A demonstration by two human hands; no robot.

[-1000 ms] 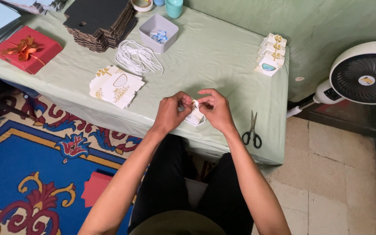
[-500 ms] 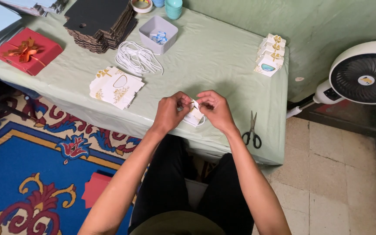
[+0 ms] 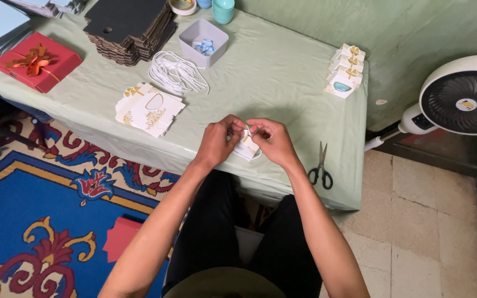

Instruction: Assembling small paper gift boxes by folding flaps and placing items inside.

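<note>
My left hand (image 3: 218,140) and my right hand (image 3: 271,141) meet over the near edge of the green-covered table (image 3: 271,72). Both pinch a small white gift box with gold print (image 3: 245,148) and a white cord at its top. The fingers hide most of the box. A pile of flat white gold-printed box blanks (image 3: 149,108) lies to the left of my left hand. A bundle of white cords (image 3: 176,74) lies behind that pile. Black-handled scissors (image 3: 321,166) rest right of my right hand.
Finished small white boxes (image 3: 345,72) stand in a row at the far right. A grey tray with blue bits (image 3: 203,42), a stack of black cardboard (image 3: 128,25) and a red gift box (image 3: 37,61) sit at the back left. A white fan (image 3: 459,99) stands right of the table.
Both hands stay on the small box at the same spot. Only the fingers shift slightly on the cord.
</note>
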